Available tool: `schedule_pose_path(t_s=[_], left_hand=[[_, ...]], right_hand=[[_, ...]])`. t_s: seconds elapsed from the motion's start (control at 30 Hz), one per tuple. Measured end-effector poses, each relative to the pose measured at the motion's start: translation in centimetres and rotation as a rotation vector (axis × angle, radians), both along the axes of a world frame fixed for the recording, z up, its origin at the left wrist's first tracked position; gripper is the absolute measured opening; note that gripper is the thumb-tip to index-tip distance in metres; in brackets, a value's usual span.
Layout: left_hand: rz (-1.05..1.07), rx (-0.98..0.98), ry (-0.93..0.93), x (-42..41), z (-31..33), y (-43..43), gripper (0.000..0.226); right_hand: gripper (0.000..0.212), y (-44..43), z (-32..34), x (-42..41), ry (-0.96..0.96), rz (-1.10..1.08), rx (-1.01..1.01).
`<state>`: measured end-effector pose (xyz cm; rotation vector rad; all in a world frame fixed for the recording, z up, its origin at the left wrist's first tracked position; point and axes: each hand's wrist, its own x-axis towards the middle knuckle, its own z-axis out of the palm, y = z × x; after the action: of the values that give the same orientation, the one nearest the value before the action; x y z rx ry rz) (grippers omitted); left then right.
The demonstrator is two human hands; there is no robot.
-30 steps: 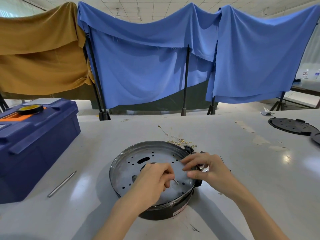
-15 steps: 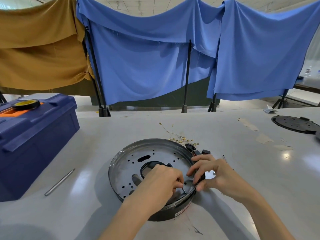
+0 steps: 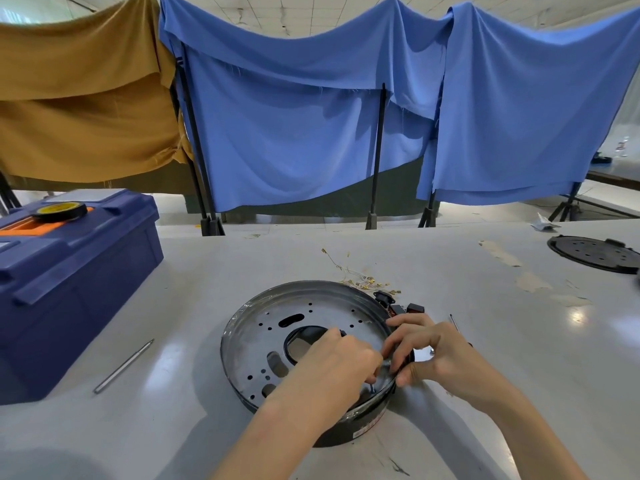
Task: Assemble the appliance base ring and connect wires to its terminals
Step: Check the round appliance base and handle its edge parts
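Both hands have closed in on the near right rim of the base ring (image 3: 263, 327) since a second ago. The left hand (image 3: 332, 368) is curled, pinching a thin piece (image 3: 372, 388) I cannot identify. The right hand (image 3: 433, 351) clamps the rim, fingers over its top and thumb on the outer wall.

The ring lies on the table (image 3: 485, 341), its plate seemingly seated. Wiring looks undone: one tangle of loose wires (image 3: 360, 282) lies just behind the ring, untouched.

Counted:
- one ring
- at least two black connectors (image 3: 384, 299) at its far right rim
- two metal rods, one to its left (image 3: 123, 367) and one to its right (image 3: 453, 322)
- one toolbox (image 3: 69, 289) well to its left
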<state>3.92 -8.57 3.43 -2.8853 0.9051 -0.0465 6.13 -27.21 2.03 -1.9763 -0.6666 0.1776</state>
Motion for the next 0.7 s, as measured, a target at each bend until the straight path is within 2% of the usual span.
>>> schedule_pose_path(t_s=[0.13,0.2,0.3,0.37,0.47,0.6,0.7], left_hand=[[-0.056,-0.07,-0.056,-0.5,-0.2,0.3,0.021],[-0.062,-0.165,-0.037,-0.8,-0.5,0.6,0.024],[0.001,-0.481,0.117,-0.9,-0.3,1.1,0.025],[0.035,-0.625,0.216,-0.6,0.2,1.6,0.025],[0.092,-0.696,0.259,-0.1,0.6,2.4,0.022],[0.143,-0.85,0.289,0.1,1.5,2.9,0.011],[0.131,-0.839,0.258,0.1,2.0,2.8,0.007]], right_hand=[[0.03,0.2,-0.2,0.0,-0.025,-0.009,0.006],[0.031,0.3,-0.3,0.0,-0.035,-0.022,0.014],[0.027,0.4,-0.2,0.0,-0.031,-0.047,0.069],[0.018,0.6,0.0,-0.2,-0.032,-0.063,0.131],[0.014,1.1,0.4,-0.1,-0.036,-0.08,0.181],[0.032,1.2,0.3,0.1,-0.028,-0.081,0.204],[0.036,1.1,0.3,0.2,-0.031,-0.086,0.215]])
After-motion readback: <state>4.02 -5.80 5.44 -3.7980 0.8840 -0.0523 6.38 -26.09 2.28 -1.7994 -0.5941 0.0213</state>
